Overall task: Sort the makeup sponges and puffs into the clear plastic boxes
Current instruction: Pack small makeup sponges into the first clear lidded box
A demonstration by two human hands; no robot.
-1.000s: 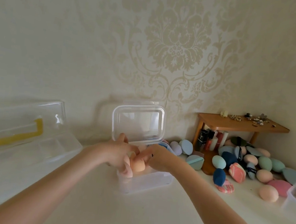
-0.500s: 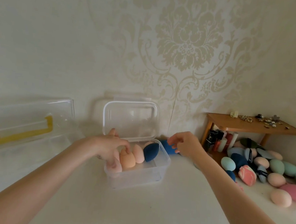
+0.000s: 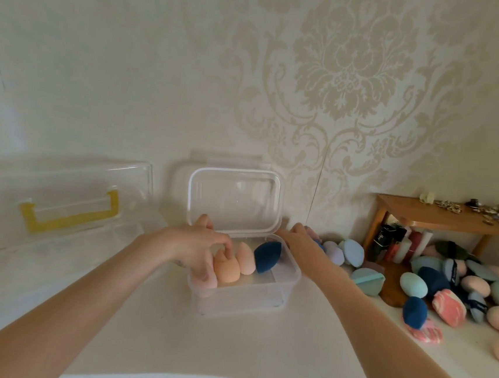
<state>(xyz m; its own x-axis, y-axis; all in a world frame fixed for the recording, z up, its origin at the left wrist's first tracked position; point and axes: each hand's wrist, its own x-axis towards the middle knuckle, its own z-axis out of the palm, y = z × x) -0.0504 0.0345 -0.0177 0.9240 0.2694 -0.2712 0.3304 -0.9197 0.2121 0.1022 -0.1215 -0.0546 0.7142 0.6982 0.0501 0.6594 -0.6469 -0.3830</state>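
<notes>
Right hand [image 3: 298, 239] has left the small clear plastic box [image 3: 277, 295] and now reaches the loose sponge pile [image 3: 458, 285] on the bench, grip unclear. Left hand [image 3: 198, 245] still steadies the peach teardrop sponges [image 3: 236, 263] inside; dark blue sponge [image 3: 267, 256] now boxed.

Both my bare forearms stretch forward, angling in toward each other. My left hand [image 3: 197, 246] is palm down with the fingers curled downward and the thumb raised behind them. My right hand [image 3: 299, 239] reaches farther out and to the right, its back toward me, fingers hidden from view.
</notes>
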